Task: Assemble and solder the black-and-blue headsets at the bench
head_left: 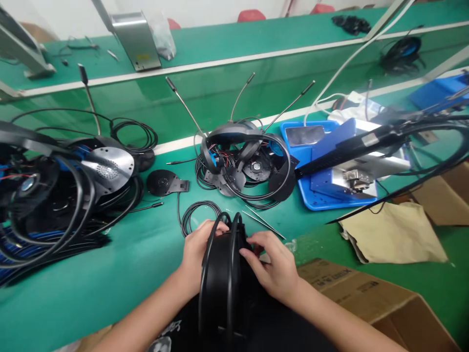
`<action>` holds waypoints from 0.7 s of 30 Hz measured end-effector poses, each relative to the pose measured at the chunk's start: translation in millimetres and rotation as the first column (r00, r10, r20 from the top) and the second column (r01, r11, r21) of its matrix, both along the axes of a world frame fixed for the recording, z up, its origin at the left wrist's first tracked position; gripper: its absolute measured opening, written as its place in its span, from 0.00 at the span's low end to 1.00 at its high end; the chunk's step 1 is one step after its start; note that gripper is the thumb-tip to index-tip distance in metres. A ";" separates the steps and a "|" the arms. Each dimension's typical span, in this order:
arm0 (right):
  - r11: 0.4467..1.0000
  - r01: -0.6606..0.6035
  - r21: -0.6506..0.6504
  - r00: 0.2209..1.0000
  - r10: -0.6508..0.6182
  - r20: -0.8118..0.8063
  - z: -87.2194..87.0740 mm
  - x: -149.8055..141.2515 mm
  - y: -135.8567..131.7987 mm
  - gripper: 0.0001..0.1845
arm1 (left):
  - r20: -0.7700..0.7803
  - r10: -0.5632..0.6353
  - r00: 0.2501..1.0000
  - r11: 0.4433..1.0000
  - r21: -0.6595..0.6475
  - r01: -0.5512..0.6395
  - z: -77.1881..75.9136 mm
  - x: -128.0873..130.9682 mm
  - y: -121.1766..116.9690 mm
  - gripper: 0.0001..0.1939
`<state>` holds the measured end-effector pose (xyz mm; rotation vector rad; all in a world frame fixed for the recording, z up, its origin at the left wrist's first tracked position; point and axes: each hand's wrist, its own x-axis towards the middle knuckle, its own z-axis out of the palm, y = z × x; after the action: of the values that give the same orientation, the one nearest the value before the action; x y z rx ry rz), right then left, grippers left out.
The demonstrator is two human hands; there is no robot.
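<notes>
Low in the middle, close to my body, I hold a black headset (219,274) with two thin curved rails along its headband. My left hand (198,252) grips its far left end, some fingers hidden behind the band. At the right side of that end, my right hand (273,264) has thumb and forefinger pinched at the headset's edge. Just beyond the hands lie a coiled black cable (201,209) and metal tweezers (266,224). A black earcup plate (163,183) with a flat arm rests past the coil.
Partly assembled headsets (249,156) with upright microphones stand ahead, and more are heaped with cables at left (106,168). A blue tray (311,193) at right holds a phone (305,135) and a metal device. A power screwdriver (351,149) juts across it. Cardboard boxes (351,288) lie lower right.
</notes>
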<state>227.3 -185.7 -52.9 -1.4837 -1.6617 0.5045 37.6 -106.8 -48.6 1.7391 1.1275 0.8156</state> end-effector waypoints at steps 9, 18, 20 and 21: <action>0.997 0.062 0.055 0.993 -0.056 -0.104 17.6 -0.1 11.0 0.13 | 0.087 -0.113 0.990 0.983 0.157 0.098 17.3 7.1 6.3 0.03; 0.999 0.041 -0.015 0.997 -0.040 0.059 33.0 9.1 13.2 0.14 | 0.004 -0.194 0.981 0.957 0.220 0.188 31.4 23.2 1.6 0.09; 0.993 0.009 -0.117 0.996 0.001 0.086 29.0 19.1 9.1 0.10 | 0.008 -0.186 0.982 0.966 0.184 0.182 26.7 25.9 -0.2 0.08; 0.989 0.017 -0.149 0.994 0.000 0.108 26.1 24.2 7.3 0.08 | 0.017 -0.179 0.984 0.974 0.142 0.175 24.0 26.4 -0.5 0.07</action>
<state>251.5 -178.3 -26.7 -1.6521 -1.7321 0.5634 64.0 -107.3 -24.6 1.9067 0.8980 0.8239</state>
